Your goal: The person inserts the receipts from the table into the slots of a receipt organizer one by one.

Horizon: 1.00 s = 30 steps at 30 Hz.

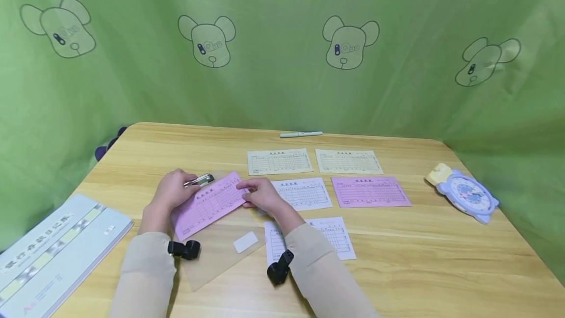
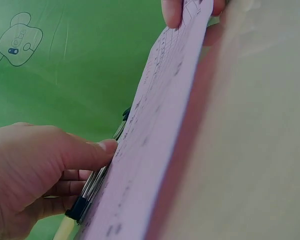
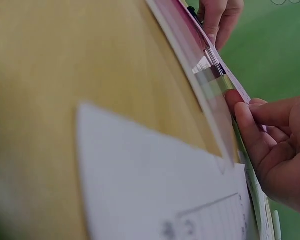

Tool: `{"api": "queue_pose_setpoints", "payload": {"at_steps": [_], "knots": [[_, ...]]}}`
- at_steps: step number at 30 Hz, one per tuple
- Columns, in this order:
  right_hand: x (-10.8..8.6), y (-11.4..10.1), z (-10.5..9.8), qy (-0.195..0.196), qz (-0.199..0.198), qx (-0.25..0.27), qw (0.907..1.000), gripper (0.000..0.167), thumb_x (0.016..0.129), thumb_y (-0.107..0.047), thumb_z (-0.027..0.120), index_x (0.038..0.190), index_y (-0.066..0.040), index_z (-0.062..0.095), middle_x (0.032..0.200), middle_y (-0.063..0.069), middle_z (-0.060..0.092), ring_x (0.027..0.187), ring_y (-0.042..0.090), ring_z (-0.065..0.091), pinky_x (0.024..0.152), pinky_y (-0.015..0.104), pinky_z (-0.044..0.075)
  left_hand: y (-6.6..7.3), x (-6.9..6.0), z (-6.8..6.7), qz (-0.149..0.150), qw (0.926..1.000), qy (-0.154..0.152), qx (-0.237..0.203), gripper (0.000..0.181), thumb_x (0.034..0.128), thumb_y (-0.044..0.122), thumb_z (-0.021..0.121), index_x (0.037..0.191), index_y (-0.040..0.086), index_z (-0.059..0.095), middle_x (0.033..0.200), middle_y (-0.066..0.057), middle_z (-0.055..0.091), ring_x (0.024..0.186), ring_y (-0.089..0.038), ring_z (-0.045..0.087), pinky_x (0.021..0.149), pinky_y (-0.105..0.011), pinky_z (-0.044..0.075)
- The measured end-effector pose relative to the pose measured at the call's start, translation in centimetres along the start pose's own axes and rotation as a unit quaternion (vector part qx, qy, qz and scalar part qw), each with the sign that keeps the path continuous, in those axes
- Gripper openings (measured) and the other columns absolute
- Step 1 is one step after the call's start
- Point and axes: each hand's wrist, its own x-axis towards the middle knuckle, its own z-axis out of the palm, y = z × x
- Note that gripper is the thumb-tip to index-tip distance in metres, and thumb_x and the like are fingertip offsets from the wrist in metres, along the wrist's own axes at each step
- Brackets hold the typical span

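Note:
A pink printed form [image 1: 207, 205] lies slanted over a clear clipboard [image 1: 212, 264] with a metal clip [image 1: 203, 180] at its top. My left hand [image 1: 173, 191] holds the form's upper left edge beside the clip; in the left wrist view the thumb [image 2: 97, 154] lies against the paper and the other fingers are partly hidden behind the clip. At the other end, my right hand [image 1: 263, 195] pinches the form's right edge between thumb and fingers. The right wrist view shows this pinch from the side, with the right edge lifted off the table.
Two cream forms [image 1: 279, 162], white forms [image 1: 304, 194] and another pink form [image 1: 371, 192] lie to the right. A pen [image 1: 301, 134] is near the back edge. On the far left is a pale blue ledger book [image 1: 57, 254]; at the right, a blue clock [image 1: 468, 194] beside a yellow block [image 1: 438, 174].

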Motion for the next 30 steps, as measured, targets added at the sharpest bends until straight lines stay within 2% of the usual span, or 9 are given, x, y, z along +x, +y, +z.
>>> {"api": "queue_pose_setpoints", "payload": {"at_steps": [3, 12, 22, 30], "knots": [[0.00, -0.12, 0.14, 0.004, -0.003, -0.006, 1.0000, 0.031, 0.075, 0.012, 0.054, 0.102, -0.001, 0.062, 0.105, 0.012, 0.052, 0.055, 0.012, 0.052, 0.054, 0.024, 0.050, -0.03, 0.03, 0.08, -0.002, 0.9999, 0.002, 0.012, 0.031, 0.0743, 0.017, 0.065, 0.099, -0.002, 0.063, 0.084, -0.016, 0.057, 0.077, -0.030, 0.051, 0.071, -0.044, 0.039], [-0.04, -0.41, 0.73, -0.011, -0.001, 0.014, 0.9998, 0.031, 0.075, 0.013, 0.053, 0.102, 0.001, 0.061, 0.097, 0.013, 0.054, 0.056, 0.013, 0.053, 0.053, 0.024, 0.050, -0.08, 0.29, 0.43, 0.019, 0.9982, 0.008, 0.056, 0.030, 0.0755, 0.016, 0.064, 0.099, -0.003, 0.062, 0.083, -0.018, 0.056, 0.078, -0.033, 0.052, 0.072, -0.045, 0.040], [0.24, -0.42, 0.87, -0.023, 0.016, 0.024, 0.9993, 0.031, 0.076, 0.013, 0.053, 0.102, 0.000, 0.061, 0.094, 0.012, 0.054, 0.060, 0.014, 0.054, 0.055, 0.025, 0.050, 0.21, 0.11, 0.37, 0.001, 0.9986, -0.003, 0.052, 0.032, 0.0777, 0.014, 0.062, 0.103, -0.005, 0.060, 0.087, -0.020, 0.055, 0.082, -0.034, 0.051, 0.076, -0.045, 0.039], [0.29, -0.51, 0.90, -0.017, 0.022, 0.018, 0.9995, 0.030, 0.076, 0.012, 0.053, 0.102, -0.001, 0.061, 0.090, 0.011, 0.053, 0.057, 0.013, 0.053, 0.054, 0.024, 0.050, 0.22, 0.07, 0.36, 0.009, 0.9988, -0.002, 0.049, 0.030, 0.0781, 0.013, 0.062, 0.102, -0.006, 0.060, 0.087, -0.021, 0.056, 0.081, -0.034, 0.052, 0.076, -0.045, 0.039]]}}
